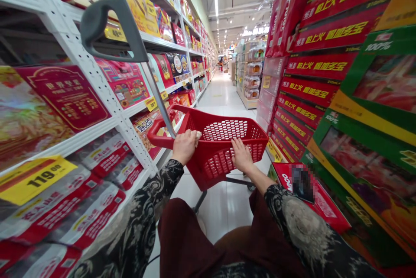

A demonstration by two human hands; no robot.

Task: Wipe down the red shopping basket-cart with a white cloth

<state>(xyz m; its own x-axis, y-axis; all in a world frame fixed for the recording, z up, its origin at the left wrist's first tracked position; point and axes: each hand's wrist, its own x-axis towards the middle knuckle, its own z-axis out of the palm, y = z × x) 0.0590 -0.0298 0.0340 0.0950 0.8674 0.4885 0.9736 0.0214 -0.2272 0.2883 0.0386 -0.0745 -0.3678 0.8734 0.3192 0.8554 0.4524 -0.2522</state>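
Observation:
A red plastic shopping basket (208, 161) on a wheeled frame stands right in front of my knees, its slotted inside showing no goods. My left hand (186, 146) is closed round its near left rim, beside the metal pole. Something small and whitish shows by that hand's fingertips, too little to name. My right hand (242, 155) hooks its fingers over the near rim farther right. From the basket's left side the pole rises to a grey pull handle (113, 31), which neither hand touches.
White shelves (81, 57) with boxed goods and bottle packs run along the left. Stacked red drink cartons (312, 87) and green fruit boxes (367, 139) wall the right. A tiled aisle (224, 96) stretches ahead, with a distant person (221, 64).

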